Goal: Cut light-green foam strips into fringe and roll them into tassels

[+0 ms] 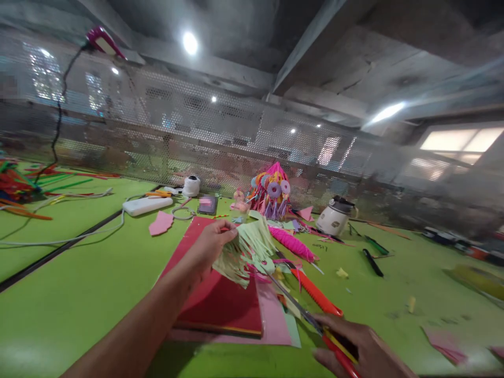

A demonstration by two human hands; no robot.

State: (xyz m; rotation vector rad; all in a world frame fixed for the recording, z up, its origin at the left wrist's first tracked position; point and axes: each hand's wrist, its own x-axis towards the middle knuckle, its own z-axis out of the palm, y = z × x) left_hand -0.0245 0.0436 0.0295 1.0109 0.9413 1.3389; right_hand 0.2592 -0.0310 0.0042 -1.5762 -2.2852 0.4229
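Pinched between the thumb and fingers of my left hand (218,239) is a piece of pale green fringed paper (255,236), its cut strips hanging down. My right hand (364,344) grips scissors (301,310) by their red and yellow handles. The blades point up and left, and their tips are close to the fringe; whether they touch it I cannot tell. Below my left hand lies a red book or board (220,304) on sheets of pink paper (275,315). An orange-handled tool (317,294) lies just beyond the scissors.
Behind the red board stand a bundle of colourful paper tassels (271,191) and a magenta paper roll (293,244). A white kettle-like pot (334,216), a black cutter (373,262), a white power strip (147,205) and paper scraps lie around. A perforated metal screen (236,136) borders the green table (79,294).
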